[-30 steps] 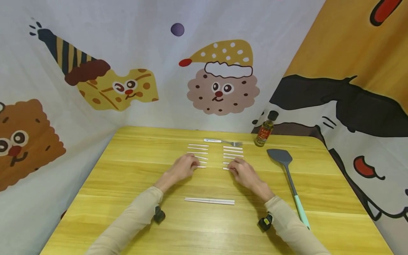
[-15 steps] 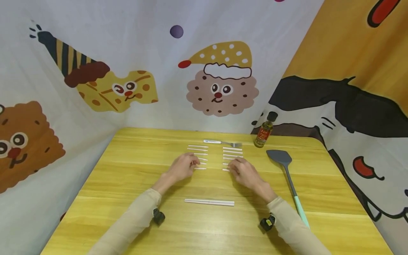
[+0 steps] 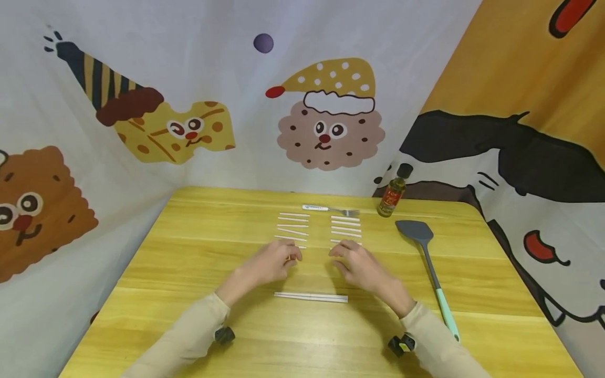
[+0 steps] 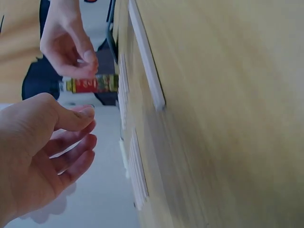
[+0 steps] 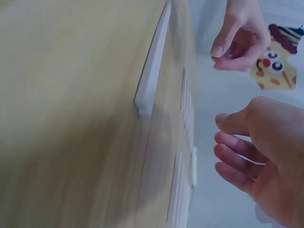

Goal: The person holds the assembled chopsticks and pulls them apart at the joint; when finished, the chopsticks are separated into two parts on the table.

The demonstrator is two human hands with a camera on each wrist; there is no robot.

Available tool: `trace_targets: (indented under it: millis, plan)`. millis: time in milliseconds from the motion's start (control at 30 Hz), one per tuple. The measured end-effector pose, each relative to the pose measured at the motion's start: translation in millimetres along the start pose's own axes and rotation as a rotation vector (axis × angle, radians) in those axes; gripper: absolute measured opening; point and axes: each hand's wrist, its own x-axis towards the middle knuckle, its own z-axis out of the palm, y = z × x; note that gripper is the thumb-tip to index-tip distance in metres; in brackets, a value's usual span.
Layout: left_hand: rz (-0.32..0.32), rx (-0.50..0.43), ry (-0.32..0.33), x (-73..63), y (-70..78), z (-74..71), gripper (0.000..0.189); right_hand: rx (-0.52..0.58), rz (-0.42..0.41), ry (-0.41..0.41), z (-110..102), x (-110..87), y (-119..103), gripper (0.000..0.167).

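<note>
My left hand point(image 3: 274, 260) hovers in front of a column of short, thin white sticks point(image 3: 293, 226) that look like chopstick halves. Opposite it, my right hand point(image 3: 361, 265) is in front of a matching column of thicker white sticks point(image 3: 346, 229). Both hands have loosely bent fingers with nothing between them, as the left wrist view shows for the left hand point(image 4: 52, 147) and the right wrist view for the right hand point(image 5: 266, 152). Nearer the body lies a pair of long white chopsticks point(image 3: 311, 298), side by side. The nearest short sticks are partly hidden behind the hands.
A fork point(image 3: 315, 208) with a white handle lies behind the stick columns. Toward the back right stands a bottle point(image 3: 390, 199) with a red label and black cap. A grey spatula point(image 3: 416, 231) with a mint handle lies along the right side. A printed cloth hangs behind the table.
Both hands have let go of the nearest short sticks and drawn back toward the body, closer to the long chopsticks. The short sticks stay lying in their two columns.
</note>
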Motion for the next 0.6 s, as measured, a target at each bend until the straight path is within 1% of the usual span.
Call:
trace_targets:
  millis: [100, 167, 300, 400, 533, 600]
  plan:
    - [0.021, -0.011, -0.028, -5.7, 7.7, 1.3, 0.014, 0.015, -0.01, -0.032, 0.5, -2.5, -9.7, 0.02]
    - [0.025, -0.007, -0.045, -9.0, 11.7, 2.8, 0.013, 0.025, -0.025, -0.044, 1.6, -4.4, -15.4, 0.02]
    - [0.021, -0.036, -0.093, -15.4, 17.6, 6.5, 0.011, 0.052, -0.067, -0.062, 4.2, -7.8, -25.8, 0.019]
    - [0.018, -0.065, -0.122, -18.8, 19.6, 11.4, 0.012, 0.096, -0.089, -0.094, 6.7, -10.3, -31.0, 0.018]
    - [0.005, -0.082, -0.152, -21.9, 21.3, 19.0, 0.018, 0.158, -0.08, -0.162, 12.2, -13.5, -34.2, 0.015]
    - [0.007, -0.076, -0.159, -22.5, 21.5, 23.0, 0.019, 0.174, -0.079, -0.182, 16.4, -15.1, -34.4, 0.014]
